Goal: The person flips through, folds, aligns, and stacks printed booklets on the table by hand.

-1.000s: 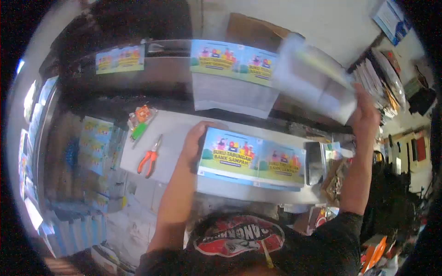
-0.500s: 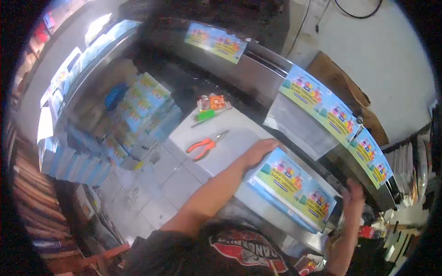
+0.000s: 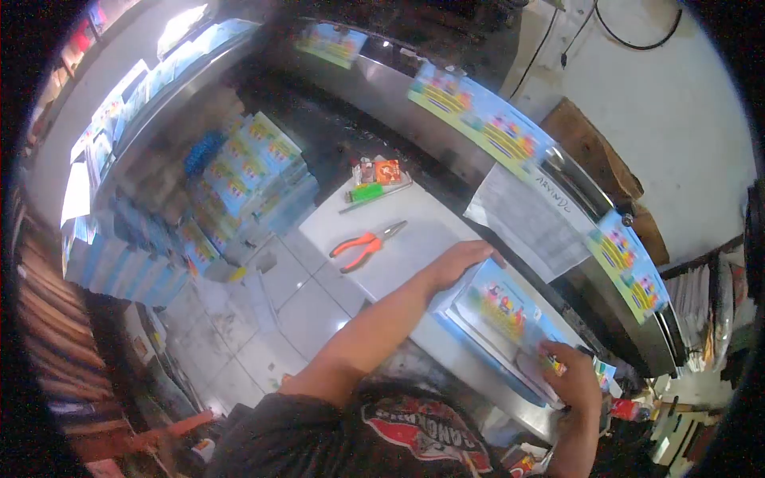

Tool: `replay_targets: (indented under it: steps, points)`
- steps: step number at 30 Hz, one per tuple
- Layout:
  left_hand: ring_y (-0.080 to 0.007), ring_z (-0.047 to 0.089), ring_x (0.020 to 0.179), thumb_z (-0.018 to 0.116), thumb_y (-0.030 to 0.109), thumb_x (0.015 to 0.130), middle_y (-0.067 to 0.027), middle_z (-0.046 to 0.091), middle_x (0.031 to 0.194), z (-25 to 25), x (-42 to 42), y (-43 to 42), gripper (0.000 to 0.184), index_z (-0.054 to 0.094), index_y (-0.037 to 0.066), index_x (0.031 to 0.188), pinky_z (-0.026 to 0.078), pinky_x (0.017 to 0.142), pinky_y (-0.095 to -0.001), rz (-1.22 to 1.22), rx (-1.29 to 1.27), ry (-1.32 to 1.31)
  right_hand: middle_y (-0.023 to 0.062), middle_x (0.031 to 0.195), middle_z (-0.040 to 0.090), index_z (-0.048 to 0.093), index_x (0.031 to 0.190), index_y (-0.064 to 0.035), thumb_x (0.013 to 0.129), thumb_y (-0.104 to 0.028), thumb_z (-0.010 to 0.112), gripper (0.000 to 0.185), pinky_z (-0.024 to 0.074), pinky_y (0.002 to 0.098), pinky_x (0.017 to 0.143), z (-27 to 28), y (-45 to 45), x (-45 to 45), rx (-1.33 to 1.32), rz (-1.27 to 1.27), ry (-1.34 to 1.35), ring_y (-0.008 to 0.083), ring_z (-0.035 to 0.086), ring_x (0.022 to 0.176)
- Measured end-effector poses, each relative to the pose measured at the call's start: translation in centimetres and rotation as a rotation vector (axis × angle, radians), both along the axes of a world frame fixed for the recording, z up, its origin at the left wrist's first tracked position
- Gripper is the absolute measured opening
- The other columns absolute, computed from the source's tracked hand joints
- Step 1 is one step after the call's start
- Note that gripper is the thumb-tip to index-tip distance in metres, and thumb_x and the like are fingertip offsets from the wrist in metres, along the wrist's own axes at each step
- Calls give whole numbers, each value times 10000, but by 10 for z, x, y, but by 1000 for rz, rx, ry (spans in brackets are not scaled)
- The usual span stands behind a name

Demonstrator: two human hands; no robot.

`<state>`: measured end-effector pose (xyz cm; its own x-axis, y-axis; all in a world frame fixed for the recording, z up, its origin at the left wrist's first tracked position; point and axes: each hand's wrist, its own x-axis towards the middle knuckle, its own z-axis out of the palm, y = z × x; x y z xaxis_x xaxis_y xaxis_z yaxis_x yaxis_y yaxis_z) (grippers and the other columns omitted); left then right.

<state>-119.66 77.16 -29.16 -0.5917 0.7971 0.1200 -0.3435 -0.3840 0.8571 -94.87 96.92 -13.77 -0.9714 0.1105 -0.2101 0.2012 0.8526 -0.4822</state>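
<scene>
A thick stack of printed sheets [image 3: 498, 319], blue and green with cartoon figures, lies on a white work surface in front of me. My left hand [image 3: 460, 263] rests against the stack's far left corner, fingers stretched along the edge and the thumb hidden. At the other end my right hand [image 3: 572, 374] has its fingers bent around the edge of the top printed sheet, which looks bowed and blurred there. How many sheets it grips I cannot tell. Orange-handled pliers [image 3: 366, 245] lie left of the stack, beside a green-handled tool [image 3: 368, 192].
A metal rail [image 3: 382, 76] runs behind the surface, with printed sheets [image 3: 478, 115] and a handwritten paper [image 3: 534, 215] hanging along it. Piles of printed sheets [image 3: 247, 175] stand at the left above the tiled floor [image 3: 299, 299]. A small orange packet [image 3: 387, 170] sits behind the pliers.
My right hand has come in from beside the stack onto its right end and bent the top sheet. My left hand stays at its corner. The hanging sheets have shifted left along the rail.
</scene>
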Motion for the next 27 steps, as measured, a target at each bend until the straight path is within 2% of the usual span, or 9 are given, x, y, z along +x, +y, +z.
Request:
replay_targets:
  steps: [3,6,9,12,14,16,19,23,27]
  points:
    - [-174,598,964,485,306,972,-89,654,1021,3,0,-1,367,656,-6,1061,456,893,-322,21,-31,81,211,905,671,661,995,30,814,-73,604,216,511,407,746,17,37,-4,259,-21,241,362,663,818]
    - [-170,600,963,491,303,970,-83,653,1016,6,3,-2,358,648,-3,1068,458,887,-317,-12,9,-94,217,1033,676,643,1106,19,916,-114,520,262,499,415,831,55,88,-8,362,-380,468,342,661,934]
    - [-170,601,964,495,297,972,-84,654,1014,4,1,-2,350,649,-5,1060,460,882,-315,-38,-1,-57,150,1327,559,509,1351,-48,978,-132,436,389,436,351,986,65,194,13,921,-479,846,272,532,1229]
    - [-172,601,958,485,306,978,-87,653,1005,2,-1,-1,362,654,-7,1044,460,883,-321,-26,3,11,124,1313,574,512,1352,-62,972,-64,401,396,427,343,995,58,235,4,987,-388,918,280,529,1231]
    - [-167,611,946,478,335,979,-99,655,1019,3,-1,-1,390,641,-10,1056,474,874,-318,-14,-17,58,125,1345,547,521,1342,-59,927,3,407,435,417,368,1010,19,259,12,929,-345,869,280,507,1258]
    - [-163,621,935,471,364,979,-110,656,1033,3,-1,-2,418,628,-13,1068,489,865,-316,10,-34,106,131,1367,528,523,1338,-67,879,59,406,490,404,390,1028,-29,296,28,524,-381,691,281,485,1284]
    - [-151,619,923,478,394,974,-98,657,1030,-3,0,0,438,625,-8,1066,491,850,-306,2,-11,71,144,1349,540,535,1321,-71,865,60,412,490,401,413,1034,-55,286,43,835,-217,653,291,482,1286]
    - [-161,613,939,490,411,963,-106,655,1028,1,1,0,455,639,-9,1053,480,865,-314,12,-6,59,158,1322,557,550,1299,-71,843,67,408,497,408,404,1036,-60,272,63,828,-176,672,303,501,1266]
    - [-210,602,1004,480,356,964,-97,673,1033,-17,-9,8,393,691,26,1003,431,947,-357,142,7,456,134,1406,490,456,1395,-54,956,-132,426,446,414,364,1043,-79,300,84,706,-416,273,277,472,1291]
